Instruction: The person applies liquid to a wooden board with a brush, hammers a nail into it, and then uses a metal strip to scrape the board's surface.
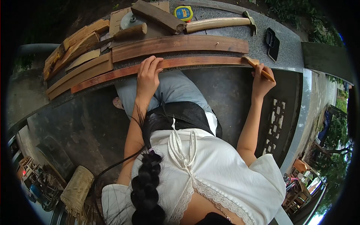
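Note:
A long, narrow wooden strip [195, 61], reddish-brown and shiny along much of its length, lies along the near edge of the stone tabletop. My left hand [149, 73] holds it left of its middle, fingers bent over the top. Near the paler right end, my right hand [262, 79] grips a paintbrush [267, 76] by its orange-brown wooden handle. The brush tip is right at the strip's surface. Just behind lies a wider brown board [168, 48] with a small pale nail-like piece near its right end.
Behind the boards lie a claw hammer [221, 24], a yellow-and-blue tape measure [183, 13], a dark wood block [157, 17] and a black case [272, 43]. Rough wood pieces [71, 48] and a wooden-handled tool [129, 32] crowd the left. A woven cylinder [77, 187] stands at lower left.

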A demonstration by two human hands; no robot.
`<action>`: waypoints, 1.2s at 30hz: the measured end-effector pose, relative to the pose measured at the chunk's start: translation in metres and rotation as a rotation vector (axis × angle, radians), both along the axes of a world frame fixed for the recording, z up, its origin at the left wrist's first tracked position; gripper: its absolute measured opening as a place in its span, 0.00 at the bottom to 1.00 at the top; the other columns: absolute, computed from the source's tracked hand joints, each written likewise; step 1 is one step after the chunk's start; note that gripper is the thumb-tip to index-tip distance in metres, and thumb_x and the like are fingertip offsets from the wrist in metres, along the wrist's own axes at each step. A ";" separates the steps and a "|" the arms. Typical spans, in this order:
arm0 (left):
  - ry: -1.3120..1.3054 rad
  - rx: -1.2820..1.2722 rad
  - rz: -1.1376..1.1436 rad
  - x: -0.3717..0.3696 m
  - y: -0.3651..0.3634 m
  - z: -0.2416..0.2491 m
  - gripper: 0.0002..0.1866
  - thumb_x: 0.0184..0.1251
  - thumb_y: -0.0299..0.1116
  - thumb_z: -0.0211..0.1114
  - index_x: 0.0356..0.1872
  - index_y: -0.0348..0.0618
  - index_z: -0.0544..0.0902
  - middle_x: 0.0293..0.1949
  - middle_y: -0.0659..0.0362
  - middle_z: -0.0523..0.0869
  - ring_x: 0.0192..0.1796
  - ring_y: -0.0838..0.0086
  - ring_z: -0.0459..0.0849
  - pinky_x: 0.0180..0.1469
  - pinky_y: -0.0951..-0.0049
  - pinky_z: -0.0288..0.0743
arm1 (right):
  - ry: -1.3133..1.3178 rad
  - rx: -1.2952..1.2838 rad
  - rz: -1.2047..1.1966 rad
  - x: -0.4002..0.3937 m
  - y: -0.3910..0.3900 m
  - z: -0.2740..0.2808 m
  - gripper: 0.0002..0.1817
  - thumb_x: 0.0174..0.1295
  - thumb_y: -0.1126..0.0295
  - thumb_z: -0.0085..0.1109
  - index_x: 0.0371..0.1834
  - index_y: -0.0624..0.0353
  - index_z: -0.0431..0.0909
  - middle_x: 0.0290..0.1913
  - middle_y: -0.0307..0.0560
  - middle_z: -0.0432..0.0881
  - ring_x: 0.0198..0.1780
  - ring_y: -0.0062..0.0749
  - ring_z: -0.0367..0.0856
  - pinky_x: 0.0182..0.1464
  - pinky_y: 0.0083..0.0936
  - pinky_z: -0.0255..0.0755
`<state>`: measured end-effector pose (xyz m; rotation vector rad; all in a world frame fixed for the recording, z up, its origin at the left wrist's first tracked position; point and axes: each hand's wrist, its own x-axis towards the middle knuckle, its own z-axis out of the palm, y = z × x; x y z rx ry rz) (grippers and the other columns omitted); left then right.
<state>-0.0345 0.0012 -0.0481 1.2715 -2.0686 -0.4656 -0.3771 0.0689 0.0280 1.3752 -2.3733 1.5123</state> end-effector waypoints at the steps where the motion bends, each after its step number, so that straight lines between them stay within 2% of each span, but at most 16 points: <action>1: -0.001 -0.002 0.000 0.000 0.000 -0.001 0.21 0.55 0.22 0.68 0.52 0.45 0.80 0.52 0.57 0.79 0.57 0.60 0.77 0.59 0.60 0.71 | -0.068 -0.037 -0.035 0.004 -0.001 -0.002 0.09 0.63 0.76 0.59 0.24 0.68 0.79 0.21 0.46 0.78 0.21 0.23 0.74 0.25 0.23 0.66; 4: -0.010 -0.006 -0.002 0.001 -0.001 0.001 0.20 0.56 0.23 0.67 0.52 0.44 0.80 0.52 0.56 0.80 0.56 0.59 0.77 0.58 0.60 0.72 | 0.133 0.024 0.146 0.048 -0.005 -0.003 0.10 0.61 0.75 0.61 0.23 0.66 0.78 0.20 0.45 0.75 0.20 0.28 0.73 0.25 0.23 0.66; 7: -0.014 -0.006 0.001 0.001 -0.001 0.001 0.19 0.58 0.24 0.66 0.52 0.44 0.80 0.51 0.56 0.80 0.55 0.58 0.78 0.57 0.60 0.72 | 0.153 -0.005 0.354 0.100 -0.004 -0.002 0.07 0.61 0.75 0.62 0.25 0.63 0.80 0.21 0.45 0.75 0.18 0.33 0.73 0.24 0.23 0.67; 9: -0.009 -0.012 0.000 0.002 -0.001 0.001 0.19 0.57 0.24 0.67 0.52 0.44 0.80 0.51 0.56 0.80 0.55 0.58 0.78 0.57 0.60 0.72 | 0.168 0.014 0.372 0.090 0.002 -0.003 0.08 0.61 0.75 0.62 0.25 0.64 0.80 0.21 0.44 0.76 0.18 0.31 0.73 0.24 0.23 0.67; 13: -0.001 -0.020 -0.003 0.003 -0.001 0.002 0.19 0.57 0.24 0.67 0.52 0.44 0.81 0.51 0.56 0.80 0.55 0.58 0.78 0.57 0.60 0.73 | 0.091 0.008 0.125 0.024 0.002 -0.003 0.11 0.63 0.76 0.60 0.23 0.68 0.79 0.20 0.44 0.76 0.20 0.23 0.73 0.25 0.22 0.66; 15: 0.009 -0.020 -0.015 0.000 -0.001 0.001 0.19 0.57 0.24 0.67 0.52 0.45 0.81 0.51 0.56 0.80 0.55 0.58 0.78 0.56 0.60 0.73 | 0.005 -0.021 0.016 0.010 0.002 -0.005 0.11 0.62 0.76 0.60 0.22 0.68 0.78 0.20 0.45 0.75 0.20 0.25 0.73 0.25 0.23 0.66; 18: 0.007 -0.016 -0.005 0.002 -0.001 -0.001 0.19 0.58 0.23 0.67 0.52 0.44 0.81 0.51 0.56 0.80 0.55 0.57 0.78 0.57 0.60 0.73 | 0.173 -0.007 0.163 0.048 -0.001 -0.008 0.09 0.61 0.76 0.61 0.23 0.66 0.77 0.20 0.47 0.74 0.19 0.31 0.72 0.24 0.24 0.65; 21: 0.009 -0.011 -0.007 0.001 -0.001 -0.001 0.18 0.58 0.23 0.67 0.52 0.44 0.81 0.52 0.55 0.80 0.55 0.57 0.78 0.57 0.60 0.73 | 0.125 -0.027 0.416 0.101 0.004 -0.004 0.08 0.57 0.77 0.65 0.23 0.64 0.78 0.21 0.44 0.74 0.19 0.30 0.73 0.25 0.24 0.68; 23: 0.005 -0.011 -0.013 0.002 -0.001 -0.001 0.18 0.58 0.24 0.67 0.52 0.44 0.81 0.52 0.55 0.80 0.55 0.57 0.78 0.57 0.60 0.73 | 0.088 0.021 0.391 0.081 0.009 -0.009 0.08 0.58 0.76 0.65 0.22 0.64 0.78 0.20 0.44 0.74 0.19 0.30 0.73 0.25 0.24 0.67; 24: 0.007 -0.011 -0.006 0.002 -0.001 -0.001 0.18 0.58 0.24 0.67 0.52 0.44 0.81 0.52 0.55 0.80 0.55 0.57 0.78 0.57 0.60 0.72 | 0.002 0.006 0.316 0.060 0.009 -0.016 0.09 0.60 0.76 0.62 0.22 0.64 0.78 0.20 0.45 0.73 0.18 0.30 0.71 0.24 0.24 0.65; 25: 0.011 -0.011 -0.011 0.001 -0.001 -0.001 0.18 0.58 0.24 0.67 0.52 0.44 0.81 0.52 0.55 0.80 0.55 0.57 0.78 0.57 0.60 0.72 | 0.128 0.023 0.247 0.037 0.009 -0.010 0.10 0.62 0.76 0.59 0.22 0.65 0.79 0.19 0.43 0.73 0.18 0.27 0.70 0.23 0.23 0.64; 26: 0.006 -0.013 -0.008 0.001 -0.001 -0.001 0.19 0.58 0.23 0.67 0.52 0.44 0.81 0.52 0.56 0.80 0.56 0.58 0.78 0.57 0.60 0.72 | 0.039 0.002 0.149 0.022 0.009 -0.006 0.11 0.64 0.76 0.57 0.23 0.66 0.80 0.20 0.43 0.74 0.19 0.24 0.71 0.23 0.23 0.64; 29: 0.001 -0.022 -0.010 0.002 -0.001 -0.004 0.19 0.57 0.23 0.67 0.52 0.44 0.80 0.52 0.57 0.80 0.56 0.59 0.77 0.58 0.60 0.71 | -0.086 -0.102 -0.007 0.000 0.006 -0.009 0.11 0.64 0.76 0.57 0.24 0.67 0.79 0.22 0.43 0.75 0.21 0.23 0.73 0.23 0.23 0.64; 33: -0.017 -0.021 -0.010 0.001 -0.001 0.000 0.19 0.58 0.23 0.66 0.52 0.44 0.80 0.52 0.56 0.79 0.56 0.58 0.77 0.58 0.60 0.71 | 0.052 -0.020 0.220 0.067 0.002 -0.010 0.09 0.60 0.76 0.61 0.22 0.65 0.77 0.21 0.47 0.73 0.19 0.32 0.71 0.25 0.24 0.65; 35: -0.019 -0.023 -0.012 0.001 -0.001 0.001 0.19 0.58 0.23 0.66 0.52 0.44 0.80 0.52 0.56 0.79 0.56 0.58 0.77 0.58 0.60 0.71 | 0.092 -0.010 0.367 0.091 0.009 -0.007 0.08 0.59 0.77 0.62 0.22 0.64 0.78 0.20 0.44 0.73 0.19 0.30 0.71 0.25 0.24 0.66; 36: -0.022 -0.016 -0.011 0.001 -0.001 0.001 0.18 0.58 0.23 0.66 0.52 0.44 0.80 0.52 0.56 0.79 0.56 0.58 0.77 0.58 0.60 0.71 | 0.063 -0.007 0.336 0.082 0.012 -0.011 0.09 0.59 0.77 0.61 0.22 0.64 0.78 0.20 0.44 0.74 0.19 0.29 0.71 0.24 0.24 0.66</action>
